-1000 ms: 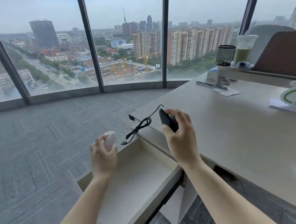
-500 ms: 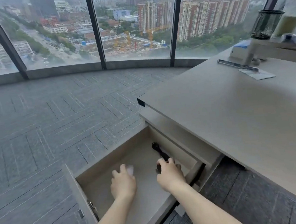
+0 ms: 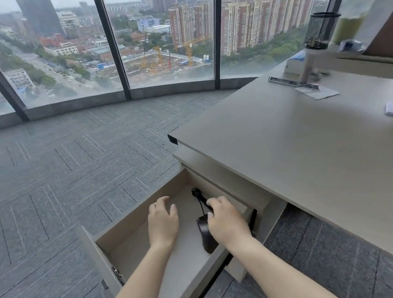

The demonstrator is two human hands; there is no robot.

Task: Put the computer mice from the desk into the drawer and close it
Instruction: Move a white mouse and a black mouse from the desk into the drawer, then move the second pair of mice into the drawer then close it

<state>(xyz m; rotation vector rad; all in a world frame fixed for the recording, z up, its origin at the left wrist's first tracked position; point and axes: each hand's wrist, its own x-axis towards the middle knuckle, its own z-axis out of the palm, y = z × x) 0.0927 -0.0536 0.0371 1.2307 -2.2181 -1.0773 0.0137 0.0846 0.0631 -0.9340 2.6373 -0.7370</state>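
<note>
Left hand: the bare left hand (image 3: 162,220) is palm-down inside the drawer, fingers spread and curled loosely, gripping nothing that shows; whether the white mouse lies beneath it cannot be told.
Right hand: the bare right hand (image 3: 224,220) is over the drawer's right side, fingers loosely apart, fingertips on or just above the mouse's cord end; a firm grip cannot be told.
Mouse: the black wired computer mouse (image 3: 205,234) lies on the drawer floor by the right wall, near the front corner.
Cord: its black cable (image 3: 199,197) runs toward the drawer's back edge, ending in a small loop.
Drawer: the pale beige wooden drawer (image 3: 135,217) is pulled fully open under the desk's left corner.
Desk: the beige wooden desk top (image 3: 299,153) carries a black mesh pen cup (image 3: 322,28) and a metal ruler (image 3: 292,83) at its far edge.
</note>
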